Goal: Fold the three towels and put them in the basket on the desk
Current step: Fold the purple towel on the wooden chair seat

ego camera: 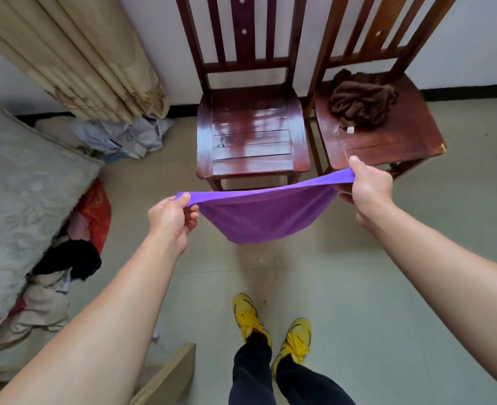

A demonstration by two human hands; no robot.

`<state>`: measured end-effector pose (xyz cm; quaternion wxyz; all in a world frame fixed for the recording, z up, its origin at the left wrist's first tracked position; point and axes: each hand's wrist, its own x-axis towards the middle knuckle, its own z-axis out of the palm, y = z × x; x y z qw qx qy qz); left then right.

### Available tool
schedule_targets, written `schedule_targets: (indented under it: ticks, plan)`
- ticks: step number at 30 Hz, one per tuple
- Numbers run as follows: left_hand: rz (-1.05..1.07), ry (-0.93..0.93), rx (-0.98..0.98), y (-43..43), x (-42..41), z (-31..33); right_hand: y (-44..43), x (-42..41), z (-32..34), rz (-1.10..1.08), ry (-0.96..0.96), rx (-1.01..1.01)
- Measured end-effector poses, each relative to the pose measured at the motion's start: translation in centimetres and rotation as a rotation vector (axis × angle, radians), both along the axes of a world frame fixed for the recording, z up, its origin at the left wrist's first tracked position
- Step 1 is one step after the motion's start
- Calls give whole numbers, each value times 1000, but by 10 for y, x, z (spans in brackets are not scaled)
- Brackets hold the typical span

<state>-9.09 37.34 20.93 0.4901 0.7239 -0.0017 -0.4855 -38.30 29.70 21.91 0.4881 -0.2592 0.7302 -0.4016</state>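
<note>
Just in front of the empty chair, the left hand and right hand each pinch an upper corner of the hanging purple towel, so folding seems barely begun, while a brown towel lies crumpled to that chair's right and no basket shows.

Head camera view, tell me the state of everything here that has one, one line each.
Purple towel: held up in the air, sagging between both hands.
Left hand: pinches the towel's left corner.
Right hand: grips the towel's right corner.
Brown towel: crumpled, unfolded, on the right chair.
Curtain: gathered to one side.
</note>
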Motion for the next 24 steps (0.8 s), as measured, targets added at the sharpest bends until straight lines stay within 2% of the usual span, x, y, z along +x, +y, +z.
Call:
schedule_targets:
  ticks: [14,19,24]
  plan:
    - [-70,77,-273,-162,47,166,-134,38,168,-95,-41,-245]
    - [-119,41,-343,-234,58,226,-196,49,216,-134,-37,-306]
    - [-145,4,-413,-307,63,280,-275,52,257,-105,-122,-384]
